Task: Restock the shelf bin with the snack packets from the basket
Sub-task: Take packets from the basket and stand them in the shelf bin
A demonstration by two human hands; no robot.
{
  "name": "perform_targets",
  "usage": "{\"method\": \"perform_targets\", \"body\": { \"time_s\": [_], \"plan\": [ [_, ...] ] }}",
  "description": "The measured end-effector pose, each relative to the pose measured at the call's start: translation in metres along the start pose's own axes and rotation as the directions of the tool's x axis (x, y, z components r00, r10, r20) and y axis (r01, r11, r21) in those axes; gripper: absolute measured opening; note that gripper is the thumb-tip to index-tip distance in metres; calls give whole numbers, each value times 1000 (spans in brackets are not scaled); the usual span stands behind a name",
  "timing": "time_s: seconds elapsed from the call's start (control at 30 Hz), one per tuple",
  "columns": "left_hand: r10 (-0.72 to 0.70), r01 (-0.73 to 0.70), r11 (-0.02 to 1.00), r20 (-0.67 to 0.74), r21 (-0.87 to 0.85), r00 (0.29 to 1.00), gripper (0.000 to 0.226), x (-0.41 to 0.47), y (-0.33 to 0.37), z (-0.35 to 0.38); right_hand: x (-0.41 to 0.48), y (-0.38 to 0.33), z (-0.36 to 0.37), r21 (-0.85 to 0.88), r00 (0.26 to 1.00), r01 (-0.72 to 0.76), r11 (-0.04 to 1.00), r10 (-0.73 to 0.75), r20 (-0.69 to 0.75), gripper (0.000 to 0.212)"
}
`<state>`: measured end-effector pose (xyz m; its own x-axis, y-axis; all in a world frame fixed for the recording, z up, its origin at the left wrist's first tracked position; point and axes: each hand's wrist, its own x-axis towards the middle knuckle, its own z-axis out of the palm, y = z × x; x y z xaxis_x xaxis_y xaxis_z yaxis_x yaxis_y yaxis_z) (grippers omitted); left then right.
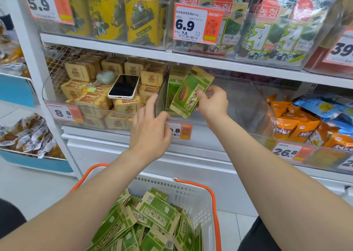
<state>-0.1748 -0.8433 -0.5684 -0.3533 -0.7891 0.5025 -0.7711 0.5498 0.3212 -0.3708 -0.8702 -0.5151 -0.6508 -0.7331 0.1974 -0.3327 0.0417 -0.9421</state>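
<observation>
Two hands work at the left end of the bin (246,102). Left hand (150,130): thumb and forefinger pinch the divider (162,92), holding it upright. Just right of it the packet (188,94) leans, long axis tilted up-right, lower end at the bin's front edge. Right hand (212,103), fingers clamped on the packet's right edge, is nearer; seating probably means tipping it leftward. The basket (191,190) holds spare packets (152,220).

A phone (124,86) lies atop tan packets (89,105).
</observation>
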Motion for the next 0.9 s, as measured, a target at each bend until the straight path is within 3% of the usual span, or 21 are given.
{"method": "perform_targets", "body": {
  "time_s": [0.1, 0.23, 0.4, 0.63, 0.9],
  "plan": [
    [31, -30, 999, -12, 29, 999, 19, 2, -8, 3, 3, -1, 12, -165, 997, 58, 985, -50, 54, 19],
    [52, -51, 999, -29, 12, 998, 19, 5, -13, 5, 13, 3, 28, -248, 995, 79, 966, -59, 87, 5],
    [53, -53, 999, -37, 4, 998, 17, 6, -14, 7, 21, 9, 35, -398, 994, 66, 915, -26, 104, 5],
    [49, -49, 999, -38, 0, 998, 18, 6, -15, 7, 20, 5, 41, -412, 989, 80, 908, -22, 144, 33],
    [66, -66, 998, -35, -4, 997, 20, 4, -17, 7, 27, 12, 44, -416, 983, 8, 909, 69, 168, 37]
  ]
}}
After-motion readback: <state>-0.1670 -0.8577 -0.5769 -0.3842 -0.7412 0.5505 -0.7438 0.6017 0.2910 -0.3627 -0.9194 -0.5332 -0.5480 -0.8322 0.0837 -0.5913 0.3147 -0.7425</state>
